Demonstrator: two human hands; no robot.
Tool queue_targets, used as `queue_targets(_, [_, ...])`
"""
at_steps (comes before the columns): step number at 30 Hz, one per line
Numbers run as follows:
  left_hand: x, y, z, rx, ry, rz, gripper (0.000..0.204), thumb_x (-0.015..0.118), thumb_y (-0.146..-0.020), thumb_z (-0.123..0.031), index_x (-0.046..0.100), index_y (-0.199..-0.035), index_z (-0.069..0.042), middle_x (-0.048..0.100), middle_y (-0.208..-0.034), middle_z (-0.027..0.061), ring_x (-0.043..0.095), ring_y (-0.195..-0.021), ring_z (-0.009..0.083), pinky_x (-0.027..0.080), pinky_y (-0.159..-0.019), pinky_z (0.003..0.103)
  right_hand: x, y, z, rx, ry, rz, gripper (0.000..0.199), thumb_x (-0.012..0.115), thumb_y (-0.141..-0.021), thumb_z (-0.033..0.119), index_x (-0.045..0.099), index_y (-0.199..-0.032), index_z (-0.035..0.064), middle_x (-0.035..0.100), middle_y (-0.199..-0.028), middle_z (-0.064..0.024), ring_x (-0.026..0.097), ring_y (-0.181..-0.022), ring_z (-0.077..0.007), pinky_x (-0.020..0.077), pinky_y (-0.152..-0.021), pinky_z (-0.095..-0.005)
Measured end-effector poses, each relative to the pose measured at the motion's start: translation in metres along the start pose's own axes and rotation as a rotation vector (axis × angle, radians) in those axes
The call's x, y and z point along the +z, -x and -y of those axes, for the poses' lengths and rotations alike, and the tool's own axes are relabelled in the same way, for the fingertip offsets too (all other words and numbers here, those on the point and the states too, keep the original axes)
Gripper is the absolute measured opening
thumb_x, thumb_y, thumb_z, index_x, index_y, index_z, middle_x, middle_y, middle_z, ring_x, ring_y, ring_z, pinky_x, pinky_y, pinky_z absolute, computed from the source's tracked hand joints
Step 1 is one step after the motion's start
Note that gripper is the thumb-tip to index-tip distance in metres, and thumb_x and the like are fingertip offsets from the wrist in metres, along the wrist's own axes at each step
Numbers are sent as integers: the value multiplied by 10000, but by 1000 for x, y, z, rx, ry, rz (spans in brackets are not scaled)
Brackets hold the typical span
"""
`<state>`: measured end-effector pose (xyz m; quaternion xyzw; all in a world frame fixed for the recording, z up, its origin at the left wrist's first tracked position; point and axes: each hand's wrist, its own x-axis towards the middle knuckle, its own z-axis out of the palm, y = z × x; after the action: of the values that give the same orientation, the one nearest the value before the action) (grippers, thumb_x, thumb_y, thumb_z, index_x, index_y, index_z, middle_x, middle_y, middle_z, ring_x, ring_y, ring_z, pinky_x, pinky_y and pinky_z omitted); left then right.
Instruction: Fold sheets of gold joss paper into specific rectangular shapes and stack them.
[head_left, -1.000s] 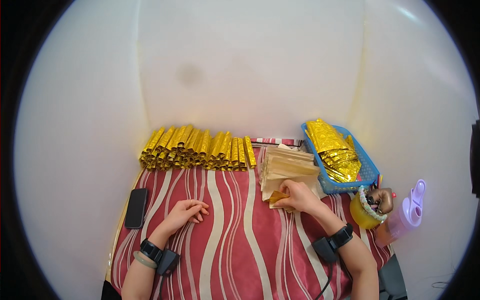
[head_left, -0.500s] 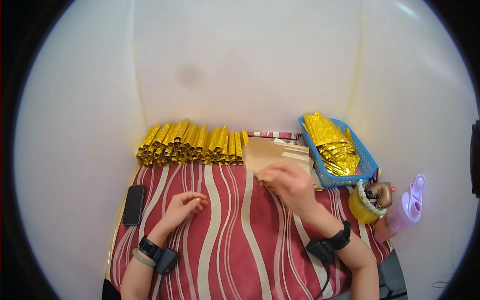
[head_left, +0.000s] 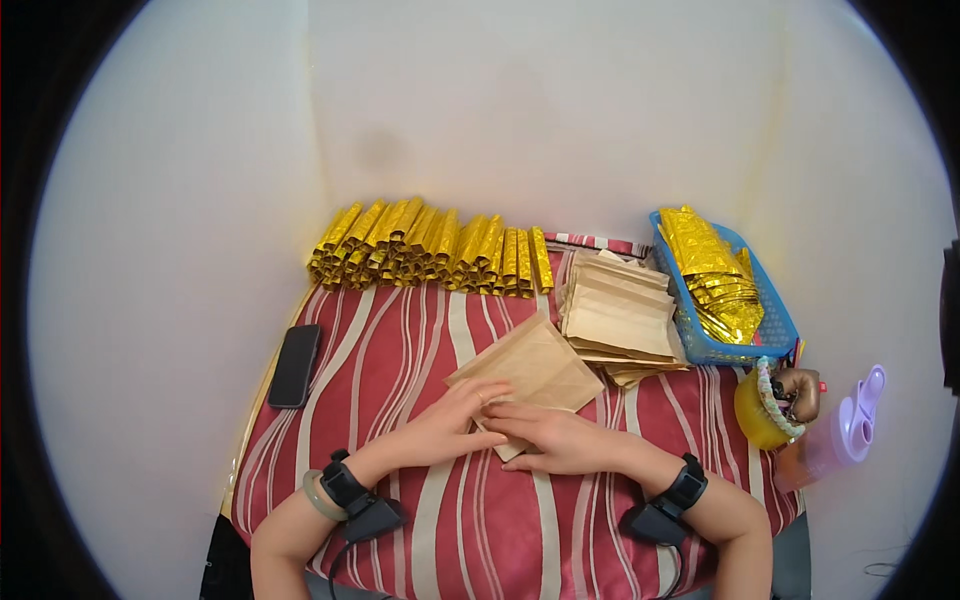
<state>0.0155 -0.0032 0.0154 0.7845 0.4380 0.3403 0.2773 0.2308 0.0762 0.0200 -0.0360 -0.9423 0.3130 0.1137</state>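
A brown paper bag [head_left: 535,365] lies flat and slanted on the striped cloth, its lower edge under my hands. My left hand [head_left: 450,425] rests on the bag's lower left part, fingers stretched out and thumb apart. From the right, my right hand [head_left: 565,438] meets it there. Its fingers are extended over the bag's bottom corner, and the fingertips of both hands nearly touch. Part of the bag's lower edge is hidden beneath the fingers. Just beyond it on the right sits a stack of similar brown paper bags [head_left: 620,305].
Gold foil tubes [head_left: 430,245] are piled at the back left. A blue basket [head_left: 775,300] of flat gold foil pieces stands back right. Nearer are a yellow cup [head_left: 762,420] of small things and a purple bottle [head_left: 840,435]. A phone [head_left: 295,367] lies left on the red striped cloth [head_left: 400,340].
My right hand has come from the stack toward me, and one bag now lies in front of me. My left hand has moved right onto it. The whole view has shifted slightly.
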Motion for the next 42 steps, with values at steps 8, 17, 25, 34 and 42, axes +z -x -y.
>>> queue_targets(8, [-21,5,7,-113,-366,280,767,739,-811,-337,400,-1457,-98,265,-1543,218,234,-1439,345,193,-1160,449,-36,18,-16,-5,339,-127,492,754,-774,241,604,-1194,32,586,-1275,-165,549,-1181,-342,448,-987,-401])
queue_targets(17, [-32,6,-11,-133,-439,142,328,723,-836,-318,708,-1101,-124,513,-1354,129,379,-1330,334,295,-1085,488,-10,15,-16,-13,259,-262,171,664,-841,158,698,-976,58,702,-1051,-73,682,-912,-256,554,-767,-352])
queue_targets(25, [-9,6,-24,23,-532,117,187,761,-776,-252,656,-811,-102,585,-964,17,534,-1079,225,300,-1074,493,-4,7,-2,-49,182,-280,157,704,-801,160,696,-935,78,694,-960,-51,652,-918,-253,537,-736,-349])
queue_targets(34, [-10,8,-9,-130,-585,-75,158,762,-729,-164,644,-748,-62,559,-882,45,519,-986,257,431,-874,380,-16,15,-20,108,482,-431,113,726,-753,97,713,-864,84,622,-830,-19,604,-815,-230,516,-693,-346])
queue_targets(42, [-20,10,-7,-106,-413,11,169,734,-798,-179,621,-837,-60,580,-928,49,546,-967,246,464,-824,363,-18,16,-17,83,322,-340,106,688,-819,142,637,-885,77,629,-879,-49,604,-884,-241,505,-719,-370])
